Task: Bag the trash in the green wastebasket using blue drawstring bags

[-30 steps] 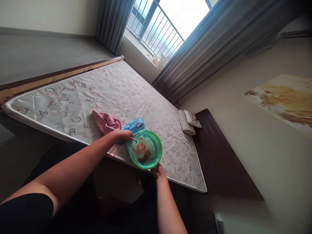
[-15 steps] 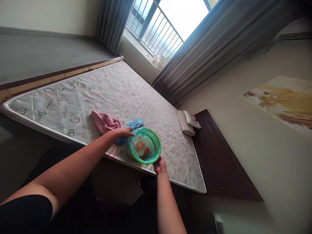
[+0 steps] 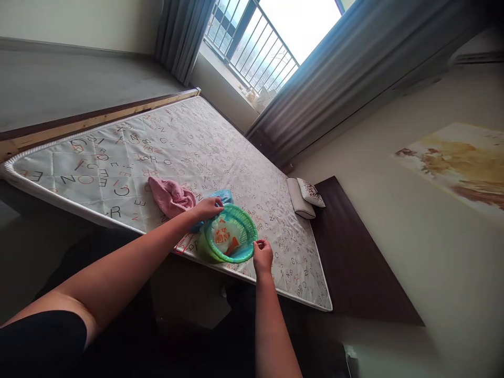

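A green plastic basket (image 3: 208, 249) with mesh sides stands tilted at the near edge of the mattress, lined with a thin bluish bag. Through its mouth I see a pale inside with orange-red marks (image 3: 222, 236). My left hand (image 3: 210, 208) pinches the rim at the upper left. On the right side, the fingers of my right hand (image 3: 263, 255) are closed on the rim. Just behind my left hand lies a blue plastic bag (image 3: 223, 196), partly covered. A crumpled pink towel (image 3: 171, 197) rests to the left of it.
The letter-printed mattress (image 3: 212, 142) lies on a bed with a wooden side rail (image 3: 98, 116). Two pillows (image 3: 305, 198) sit by the dark headboard (image 3: 354, 252). Grey curtains (image 3: 315, 79) hang beside a railed window (image 3: 252, 47).
My right hand has moved up from beneath the basket to its right rim. My left hand has shifted slightly along the rim, and the basket has tipped, showing more of its outer side.
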Demonstrator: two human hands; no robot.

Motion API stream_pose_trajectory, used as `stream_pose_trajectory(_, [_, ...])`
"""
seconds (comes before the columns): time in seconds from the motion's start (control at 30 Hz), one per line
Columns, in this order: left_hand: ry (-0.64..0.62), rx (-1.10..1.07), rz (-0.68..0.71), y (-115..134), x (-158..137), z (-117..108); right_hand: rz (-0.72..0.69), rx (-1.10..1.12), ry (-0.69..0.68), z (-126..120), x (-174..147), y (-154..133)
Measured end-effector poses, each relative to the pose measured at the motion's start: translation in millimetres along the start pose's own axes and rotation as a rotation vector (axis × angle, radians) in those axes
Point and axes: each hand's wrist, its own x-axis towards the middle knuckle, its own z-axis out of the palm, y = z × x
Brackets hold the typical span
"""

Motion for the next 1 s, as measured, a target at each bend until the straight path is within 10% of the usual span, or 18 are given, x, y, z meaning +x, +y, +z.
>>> stream_pose_trajectory(0.27, [-0.395,-0.331,-0.086,-1.6,-13.0,16.2,-0.244,-0.263,-0.084,34.3,-48.0,-17.5])
stream_pose_trajectory(0.4, [-0.431,-0.557,-0.027,2.1,-19.3,26.2,-0.073,-0.082,-0.28,44.9,-61.0,-32.3])
stream_pose_trajectory(0.63, [-0.015,-1.042,-0.046,6.8,-3.8,14.4,0.247,0.617,-0.031,26.5,-48.3,-62.2])
stream_pose_trajectory(1.0, [0.17,-0.578,-0.112,6.4,2.7,-5.4,0.255,0.881,0.205,-14.2,-21.7,-90.4])
